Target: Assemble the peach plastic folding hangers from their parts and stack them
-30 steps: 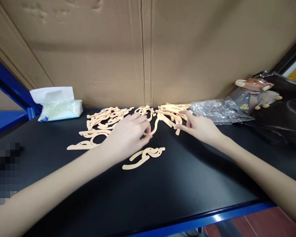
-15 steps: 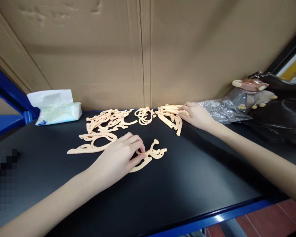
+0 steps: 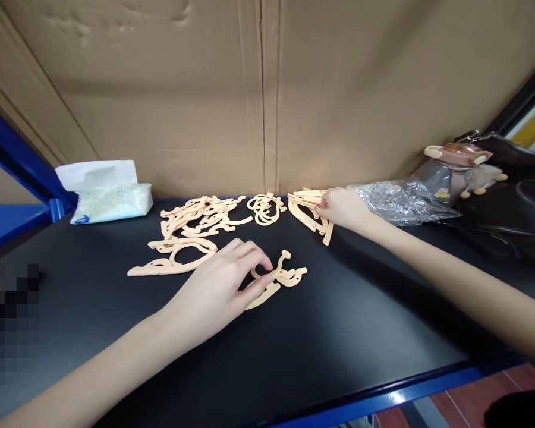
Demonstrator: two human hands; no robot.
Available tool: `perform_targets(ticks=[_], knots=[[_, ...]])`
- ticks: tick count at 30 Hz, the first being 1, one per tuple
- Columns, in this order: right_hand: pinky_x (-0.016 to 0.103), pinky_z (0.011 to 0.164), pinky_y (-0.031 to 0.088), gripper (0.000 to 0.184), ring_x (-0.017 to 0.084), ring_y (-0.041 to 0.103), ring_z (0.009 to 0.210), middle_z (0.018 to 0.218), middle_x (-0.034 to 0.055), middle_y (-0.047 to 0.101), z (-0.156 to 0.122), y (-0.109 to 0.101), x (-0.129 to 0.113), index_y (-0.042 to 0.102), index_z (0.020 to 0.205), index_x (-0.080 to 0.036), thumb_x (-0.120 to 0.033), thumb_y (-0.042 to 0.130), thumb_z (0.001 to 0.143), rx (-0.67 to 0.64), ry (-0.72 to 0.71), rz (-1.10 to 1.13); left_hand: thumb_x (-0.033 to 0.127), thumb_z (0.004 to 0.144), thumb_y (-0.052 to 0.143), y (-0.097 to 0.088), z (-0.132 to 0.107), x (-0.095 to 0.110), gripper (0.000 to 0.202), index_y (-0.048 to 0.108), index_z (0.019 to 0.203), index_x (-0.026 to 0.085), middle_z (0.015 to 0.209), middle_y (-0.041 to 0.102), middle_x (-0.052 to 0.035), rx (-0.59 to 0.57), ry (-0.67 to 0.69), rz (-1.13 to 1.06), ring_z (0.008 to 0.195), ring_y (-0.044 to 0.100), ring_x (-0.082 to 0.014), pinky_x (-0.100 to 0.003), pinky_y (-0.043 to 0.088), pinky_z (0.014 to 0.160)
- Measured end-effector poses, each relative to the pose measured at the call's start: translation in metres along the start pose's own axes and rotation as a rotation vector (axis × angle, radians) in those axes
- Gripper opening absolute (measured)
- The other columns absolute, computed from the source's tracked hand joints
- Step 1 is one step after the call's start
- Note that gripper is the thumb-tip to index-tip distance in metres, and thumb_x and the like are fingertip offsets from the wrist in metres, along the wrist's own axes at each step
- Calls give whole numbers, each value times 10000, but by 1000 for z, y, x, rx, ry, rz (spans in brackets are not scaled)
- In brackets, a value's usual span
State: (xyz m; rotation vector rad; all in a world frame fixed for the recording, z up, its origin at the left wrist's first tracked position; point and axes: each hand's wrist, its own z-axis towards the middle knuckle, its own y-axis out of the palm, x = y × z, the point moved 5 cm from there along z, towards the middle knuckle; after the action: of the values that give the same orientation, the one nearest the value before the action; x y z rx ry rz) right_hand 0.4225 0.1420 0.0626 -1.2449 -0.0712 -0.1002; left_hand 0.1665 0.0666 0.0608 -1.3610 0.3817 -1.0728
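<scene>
On a black table top lie several flat, pale wooden cut-out pieces. My left hand rests near the middle, its thumb and fingers pinched on two overlapping curved wooden pieces. My right hand reaches to the back, fingers closed on a stack of long curved wooden pieces. A loose heap of curly pieces and a small looped group lie at the back. Two larger arched pieces sit left of my left hand.
A tissue pack stands at the back left by a blue frame. Crumpled clear plastic, a small toy figure and a black bag fill the back right. A cardboard wall closes the back.
My left hand brought a curved piece from the back down onto the piece near the middle and now pinches both. My right hand moved onto the stack at the back and closed on it.
</scene>
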Motion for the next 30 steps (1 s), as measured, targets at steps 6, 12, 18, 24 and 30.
perform_targets(ticks=[6, 12, 18, 24, 30], knots=[[283, 578, 369, 221, 182, 592, 647, 742, 41, 679, -32, -27, -7, 653, 744, -178, -295, 513, 870, 78, -39, 218, 414, 945, 479, -2, -2, -10, 283, 527, 1181, 265, 1139, 567, -25, 146, -126, -79, 979, 557, -204, -318, 469, 731], [290, 731, 375, 171, 152, 547, 698, 733, 0, 611, -88, -39, -58, 611, 741, -183, -308, 597, 857, 178, -384, 343, 551, 891, 543, -3, -1, -23, 480, 457, 1321, 355, 1250, 564, 15, 224, -253, -185, 962, 586, -184, -303, 474, 738], [295, 686, 356, 201, 143, 520, 660, 692, -7, 581, -102, -43, -76, 597, 743, -166, -290, 572, 899, 335, -540, 435, 501, 933, 489, 4, 3, -15, 267, 652, 977, 294, 905, 676, 52, 43, -200, -165, 822, 614, -167, -288, 437, 706], [311, 722, 367, 315, 165, 567, 733, 760, 20, 635, -96, -40, -72, 642, 849, -164, -432, 519, 959, 291, -577, 425, 494, 942, 444, 3, 3, -22, 318, 670, 955, 272, 900, 696, 33, 72, -225, -52, 831, 630, -195, -310, 428, 718], [360, 806, 406, 239, 234, 605, 869, 904, 71, 676, -59, -17, 2, 639, 924, -184, -350, 471, 958, 313, -302, 228, 477, 948, 445, 2, 3, -39, 314, 675, 942, 264, 962, 714, 30, 86, -280, 31, 877, 639, -207, -310, 436, 748]])
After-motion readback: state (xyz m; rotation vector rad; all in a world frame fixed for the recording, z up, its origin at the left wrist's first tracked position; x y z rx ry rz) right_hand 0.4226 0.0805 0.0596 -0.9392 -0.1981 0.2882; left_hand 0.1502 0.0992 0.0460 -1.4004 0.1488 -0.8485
